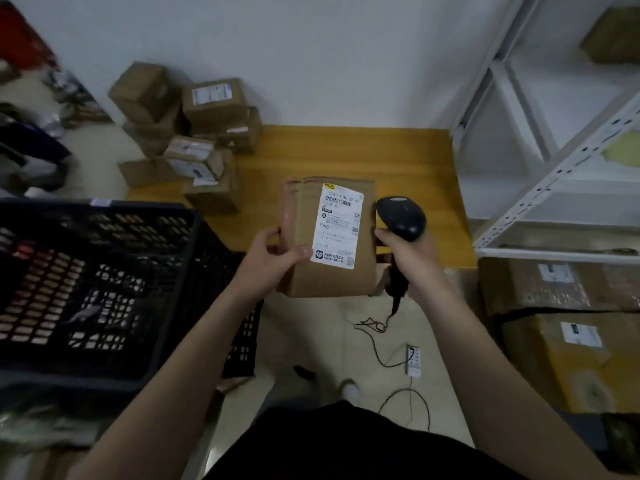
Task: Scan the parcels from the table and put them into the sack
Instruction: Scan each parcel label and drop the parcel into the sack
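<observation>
My left hand (268, 261) grips a brown cardboard parcel (303, 271) by its left side, thumb on the front near the white shipping label (337, 225). The parcel is held upright above the front edge of the yellow wooden table (398, 157). My right hand (410, 258) holds a black barcode scanner (401, 216) right beside the parcel's right edge, its head level with the label. Several more brown parcels (194, 133) are piled at the table's far left corner. No sack is clearly visible.
A large black plastic crate (104, 289) stands to the left. White metal shelving (554, 150) rises at the right, with big cardboard boxes (561, 327) under it. The scanner's cable (388, 344) trails over the floor to a small white adapter (414, 362).
</observation>
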